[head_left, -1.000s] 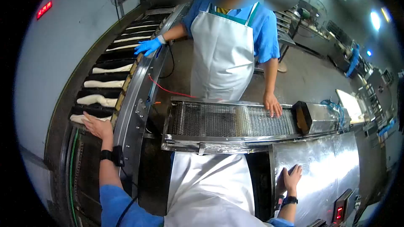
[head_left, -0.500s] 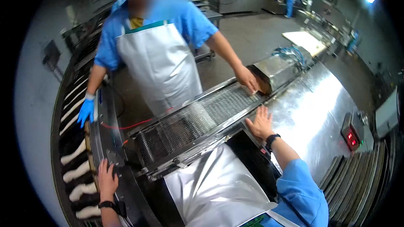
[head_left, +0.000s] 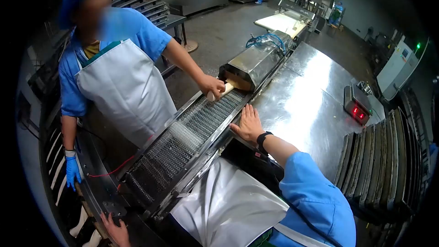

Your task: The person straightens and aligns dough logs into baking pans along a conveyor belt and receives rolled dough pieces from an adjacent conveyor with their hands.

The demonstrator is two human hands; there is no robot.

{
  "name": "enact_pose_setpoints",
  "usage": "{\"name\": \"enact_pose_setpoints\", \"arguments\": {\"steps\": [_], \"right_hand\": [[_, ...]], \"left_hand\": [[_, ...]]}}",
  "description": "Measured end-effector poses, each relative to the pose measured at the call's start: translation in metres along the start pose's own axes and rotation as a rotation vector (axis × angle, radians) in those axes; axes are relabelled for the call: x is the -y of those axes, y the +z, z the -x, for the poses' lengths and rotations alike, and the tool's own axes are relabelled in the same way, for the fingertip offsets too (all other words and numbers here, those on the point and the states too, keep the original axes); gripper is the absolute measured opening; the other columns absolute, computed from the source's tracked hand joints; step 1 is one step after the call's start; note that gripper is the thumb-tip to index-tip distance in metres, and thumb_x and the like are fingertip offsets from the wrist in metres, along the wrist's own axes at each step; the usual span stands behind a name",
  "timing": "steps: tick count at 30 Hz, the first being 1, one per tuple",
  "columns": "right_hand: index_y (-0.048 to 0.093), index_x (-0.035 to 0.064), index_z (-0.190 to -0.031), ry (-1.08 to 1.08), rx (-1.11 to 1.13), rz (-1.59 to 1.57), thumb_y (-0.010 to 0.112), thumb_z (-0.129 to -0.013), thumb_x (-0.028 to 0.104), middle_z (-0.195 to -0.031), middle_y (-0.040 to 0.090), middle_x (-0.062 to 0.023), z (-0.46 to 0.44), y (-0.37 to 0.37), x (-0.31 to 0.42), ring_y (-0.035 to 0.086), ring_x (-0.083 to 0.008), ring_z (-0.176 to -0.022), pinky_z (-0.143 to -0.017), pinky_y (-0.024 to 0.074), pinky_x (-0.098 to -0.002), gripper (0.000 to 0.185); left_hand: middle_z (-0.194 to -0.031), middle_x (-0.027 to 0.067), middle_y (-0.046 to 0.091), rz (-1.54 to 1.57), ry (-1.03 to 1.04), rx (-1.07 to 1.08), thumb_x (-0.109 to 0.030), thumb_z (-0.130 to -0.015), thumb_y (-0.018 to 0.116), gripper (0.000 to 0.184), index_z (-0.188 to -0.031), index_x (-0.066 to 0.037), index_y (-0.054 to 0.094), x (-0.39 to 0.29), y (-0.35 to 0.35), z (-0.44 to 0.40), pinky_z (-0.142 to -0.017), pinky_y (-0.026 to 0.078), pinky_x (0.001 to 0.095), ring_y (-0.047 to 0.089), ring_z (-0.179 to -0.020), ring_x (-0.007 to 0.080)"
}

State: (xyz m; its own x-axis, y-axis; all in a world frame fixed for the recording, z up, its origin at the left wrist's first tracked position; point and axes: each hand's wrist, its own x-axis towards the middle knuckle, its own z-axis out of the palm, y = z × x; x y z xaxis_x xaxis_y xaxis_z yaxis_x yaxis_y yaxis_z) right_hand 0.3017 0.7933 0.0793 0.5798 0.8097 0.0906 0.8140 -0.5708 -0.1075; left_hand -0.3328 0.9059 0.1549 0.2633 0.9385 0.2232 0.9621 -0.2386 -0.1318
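Note:
My right hand (head_left: pixel 249 124) lies flat with its fingers stretched out, resting at the edge of the steel table (head_left: pixel 299 93) beside the metal mesh conveyor (head_left: pixel 208 114). At the lower left, my left hand (head_left: pixel 116 231) has its fingers apart and holds nothing; it is on or just above the metal edge by the trays. Pale strips of dough (head_left: pixel 81 222) lie in dark trays next to it. Across the conveyor, a co-worker's bare hand (head_left: pixel 211 85) grips a pale dough roll (head_left: pixel 223 92) at the mouth of the steel housing (head_left: pixel 256 64).
The co-worker's blue-gloved hand (head_left: pixel 72 171) hangs over the trays at left. A device with red digits (head_left: pixel 356 105) sits on the table's right end. Stacked dark trays (head_left: pixel 377 155) stand at right. A red cord (head_left: pixel 112 170) runs near the conveyor's left end.
The view has turned to the right. A dough roll now shows in the co-worker's hand at the housing. My right hand remains on the table edge; my left sits lower in view.

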Motion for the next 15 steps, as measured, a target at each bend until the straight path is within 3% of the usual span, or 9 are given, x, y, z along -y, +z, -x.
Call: {"name": "enact_pose_setpoints", "arguments": {"steps": [2,4,7,9,13,15], "right_hand": [[0.022,-0.0169,-0.142,-0.005,-0.010,-0.001,0.035,-0.089,0.070,-0.151,0.019,-0.0327,-0.002,-0.002,0.000,0.013,-0.0418,-0.144,-0.117,0.0117,-0.0488,0.103],[0.022,-0.0167,-0.142,0.017,0.018,0.039,0.037,-0.090,0.068,-0.151,0.020,-0.0317,-0.003,-0.004,0.002,0.013,-0.0406,-0.144,-0.118,0.0108,-0.0477,0.100],[0.024,-0.0151,-0.142,0.014,0.068,0.040,0.039,-0.090,0.065,-0.152,0.020,-0.0302,-0.002,-0.015,0.006,0.013,-0.0388,-0.144,-0.118,0.0098,-0.0466,0.096],[0.025,-0.0147,-0.142,0.032,0.075,0.012,0.039,-0.091,0.064,-0.153,0.019,-0.0290,-0.002,-0.012,0.005,0.014,-0.0378,-0.144,-0.118,0.0101,-0.0468,0.095],[0.022,-0.0139,-0.143,0.014,0.093,0.055,0.036,-0.091,0.065,-0.154,0.016,-0.0282,-0.005,-0.004,-0.002,0.011,-0.0367,-0.145,-0.118,0.0074,-0.0463,0.096],[0.019,-0.0134,-0.144,0.017,0.121,0.067,0.035,-0.091,0.066,-0.155,0.014,-0.0278,-0.004,-0.008,0.000,0.009,-0.0362,-0.146,-0.119,0.0056,-0.0452,0.097]], "left_hand": [[-0.126,0.0239,0.057,0.066,0.019,-0.101,-0.030,-0.090,0.059,0.041,-0.117,0.000,0.065,0.004,0.014,-0.004,-0.099,0.043,0.0381,0.057,-0.113,0.0266],[-0.151,0.0176,0.029,0.190,-0.213,0.130,-0.008,-0.079,0.062,0.048,-0.125,0.005,0.052,0.014,0.032,-0.004,-0.114,0.029,0.0455,0.025,-0.141,0.0353],[-0.149,0.0190,0.033,0.344,-0.244,0.050,-0.008,-0.079,0.062,0.046,-0.123,0.005,0.054,0.019,0.041,0.002,-0.113,0.029,0.0438,0.030,-0.139,0.0363],[-0.148,0.0194,0.034,0.293,-0.239,0.100,-0.009,-0.078,0.064,0.046,-0.121,0.005,0.056,0.000,0.009,-0.003,-0.112,0.030,0.0428,0.032,-0.138,0.0359],[-0.147,0.0194,0.037,0.357,-0.191,-0.008,-0.010,-0.076,0.067,0.043,-0.117,0.001,0.060,0.011,0.036,0.000,-0.111,0.032,0.0418,0.033,-0.136,0.0354],[-0.147,0.0194,0.037,0.387,-0.262,0.042,-0.012,-0.077,0.067,0.043,-0.117,0.000,0.060,0.007,0.023,-0.002,-0.111,0.033,0.0419,0.033,-0.137,0.0352]]}}
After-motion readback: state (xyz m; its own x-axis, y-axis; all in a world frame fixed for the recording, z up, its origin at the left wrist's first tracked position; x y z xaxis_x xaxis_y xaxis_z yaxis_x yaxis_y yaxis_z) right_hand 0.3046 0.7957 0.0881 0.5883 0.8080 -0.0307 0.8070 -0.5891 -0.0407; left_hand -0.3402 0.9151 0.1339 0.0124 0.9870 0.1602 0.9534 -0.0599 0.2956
